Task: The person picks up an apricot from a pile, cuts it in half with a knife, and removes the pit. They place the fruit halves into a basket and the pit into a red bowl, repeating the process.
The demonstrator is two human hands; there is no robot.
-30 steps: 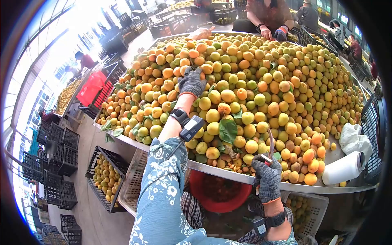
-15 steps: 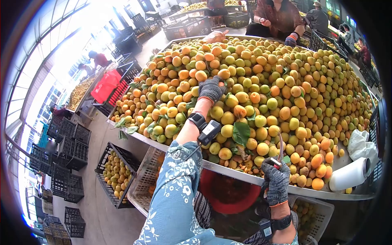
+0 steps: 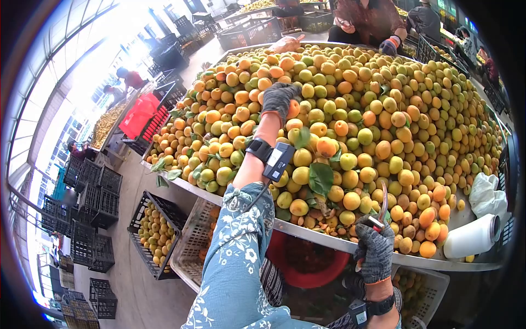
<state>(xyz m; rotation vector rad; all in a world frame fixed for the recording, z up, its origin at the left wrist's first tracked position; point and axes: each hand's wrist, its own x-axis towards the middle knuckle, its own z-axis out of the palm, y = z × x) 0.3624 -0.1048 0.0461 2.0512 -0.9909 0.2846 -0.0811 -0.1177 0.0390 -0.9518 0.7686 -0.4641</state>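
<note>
My left hand (image 3: 279, 101), in a dark grey knitted glove, reaches into the heap of yellow-orange fruit (image 3: 350, 109) on the metal-edged table (image 3: 318, 237). Its fingers curl round an orange fruit (image 3: 293, 109) that shows at the right side of the palm. Near the table's front edge, my right hand (image 3: 375, 247), gloved the same way, is closed round the handle of a curved knife (image 3: 383, 202), its thin blade pointing up. Green leaves (image 3: 321, 179) lie on the fruit between my hands.
A white jug (image 3: 468, 236) and a white plastic bag (image 3: 487, 194) lie at the right. Below the edge are a red basin (image 3: 307, 277) and a white basket (image 3: 189, 241). A black crate of fruit (image 3: 156, 233) stands left. A person (image 3: 370, 22) is across the table.
My left hand has moved up and slightly left over the heap, and an orange fruit now shows in its fingers. My right hand has shifted slightly right, still with the knife.
</note>
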